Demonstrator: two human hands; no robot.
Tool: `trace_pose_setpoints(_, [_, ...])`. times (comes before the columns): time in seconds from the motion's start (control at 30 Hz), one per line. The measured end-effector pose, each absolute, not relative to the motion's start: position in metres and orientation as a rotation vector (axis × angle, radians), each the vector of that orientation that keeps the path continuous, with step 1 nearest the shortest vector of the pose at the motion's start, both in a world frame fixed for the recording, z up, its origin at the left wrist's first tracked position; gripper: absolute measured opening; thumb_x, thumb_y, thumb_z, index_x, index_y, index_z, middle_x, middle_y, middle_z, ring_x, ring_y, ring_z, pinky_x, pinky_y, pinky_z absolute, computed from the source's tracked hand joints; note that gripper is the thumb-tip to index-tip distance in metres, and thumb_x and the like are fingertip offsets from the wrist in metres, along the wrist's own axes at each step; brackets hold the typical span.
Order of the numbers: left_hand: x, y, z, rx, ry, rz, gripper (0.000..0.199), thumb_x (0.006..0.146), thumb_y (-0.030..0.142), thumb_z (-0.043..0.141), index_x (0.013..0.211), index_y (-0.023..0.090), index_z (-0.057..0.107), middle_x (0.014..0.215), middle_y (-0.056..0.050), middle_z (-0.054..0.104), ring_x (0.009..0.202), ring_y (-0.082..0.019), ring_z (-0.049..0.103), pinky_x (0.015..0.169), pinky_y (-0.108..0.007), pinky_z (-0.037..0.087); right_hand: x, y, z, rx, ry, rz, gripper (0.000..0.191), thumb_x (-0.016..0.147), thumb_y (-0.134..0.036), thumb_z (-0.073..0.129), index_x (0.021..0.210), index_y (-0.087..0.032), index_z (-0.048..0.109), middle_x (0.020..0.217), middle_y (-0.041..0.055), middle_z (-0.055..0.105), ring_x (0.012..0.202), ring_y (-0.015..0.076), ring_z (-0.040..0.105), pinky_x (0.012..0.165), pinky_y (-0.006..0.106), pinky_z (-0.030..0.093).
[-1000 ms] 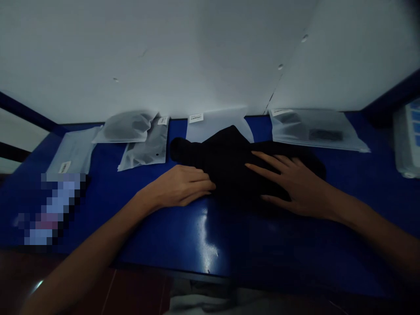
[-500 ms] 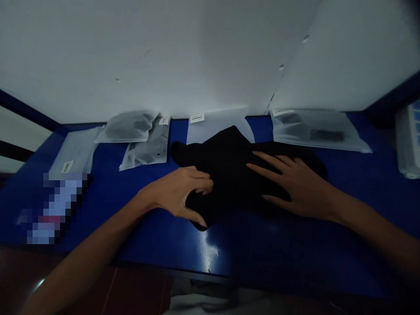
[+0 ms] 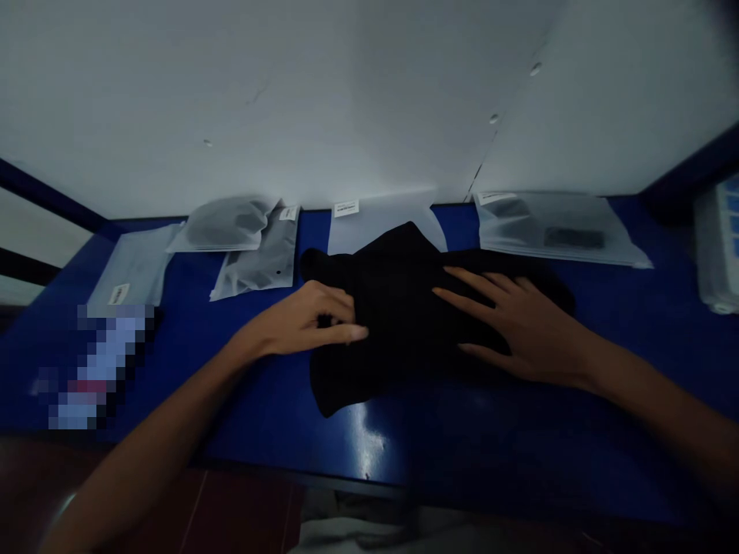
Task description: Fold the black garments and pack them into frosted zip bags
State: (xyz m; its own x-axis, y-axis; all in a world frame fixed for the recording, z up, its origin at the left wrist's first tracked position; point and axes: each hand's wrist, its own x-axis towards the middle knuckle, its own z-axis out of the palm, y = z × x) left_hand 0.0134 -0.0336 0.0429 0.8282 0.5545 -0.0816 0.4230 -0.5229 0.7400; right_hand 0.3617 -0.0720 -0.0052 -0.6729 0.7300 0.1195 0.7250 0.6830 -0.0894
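A black cloth (image 3: 398,308) lies mid-desk (image 3: 259,415), so dark that its folds barely show. 1 pointed part of its far edge overlaps a frosted bag (image 3: 384,219) with a white label; a rounded end juts out at the far left, and a blunt flap points toward the near edge. The right hand (image 3: 508,331) is spread on top, fingers apart, gripping nothing. The left hand (image 3: 305,317) is at the cloth's left part, fingers curled toward the thumb; whether fabric is pinched there, I cannot tell.
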Motion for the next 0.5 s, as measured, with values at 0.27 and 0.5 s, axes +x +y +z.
trace_pose_setpoints(0.27, [0.043,-0.066,0.012,2.788,1.102,0.326,0.079,0.094,0.071,0.054,0.157,0.023,0.044,0.162,-0.019,0.035,0.148,-0.048,0.032,0.116,-0.071,0.031,0.361,-0.066,-0.013,-1.048,-2.456,-0.204,0.044,0.099,-0.018,0.057,0.142,-0.019,0.058,0.140,0.0123,0.064,0.128,0.0292,0.060,0.103,0.047,0.053])
trace_pose_setpoints(0.5, [0.026,-0.052,0.012,2.764,0.979,0.019,0.100,0.083,0.087,0.053,0.165,0.040,0.018,0.174,-0.011,-0.003,0.155,-0.057,-0.001,0.114,-0.084,0.003,0.362,-0.063,-0.012,-1.227,-2.527,-0.076,0.066,0.095,-0.054,0.058,0.153,-0.023,0.048,0.158,0.0115,0.048,0.152,0.0391,0.034,0.120,0.067,0.029])
